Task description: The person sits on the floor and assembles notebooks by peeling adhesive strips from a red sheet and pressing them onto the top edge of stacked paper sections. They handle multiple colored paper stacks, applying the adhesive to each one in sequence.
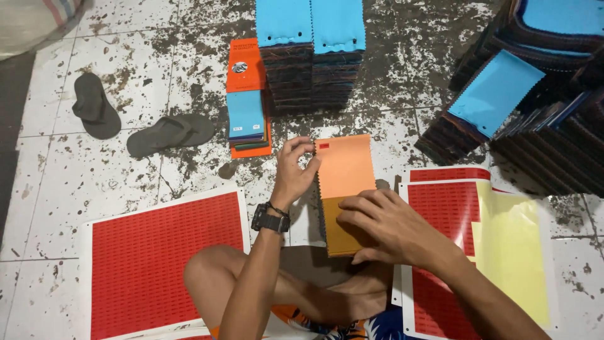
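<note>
I sit on the floor with a stack of fabric swatches [343,189] on my lap; its top piece is light orange with a darker orange one below. My left hand [294,170], with a black watch on the wrist, pinches the top left corner of the light orange swatch, where a small red sticker [324,146] sits. My right hand [384,223] lies flat on the lower part of the stack, pressing it down. A red sticker sheet [151,264] lies at my left and another red sheet with yellow backing [503,252] at my right.
Tall stacks of blue-topped swatches [311,56] stand ahead, more piles [535,94] at the right. An orange-covered swatch book [248,101] lies beside the stacks. Two dark flip-flops [135,123] rest on the stained tile floor. A sack [38,19] shows at the top left.
</note>
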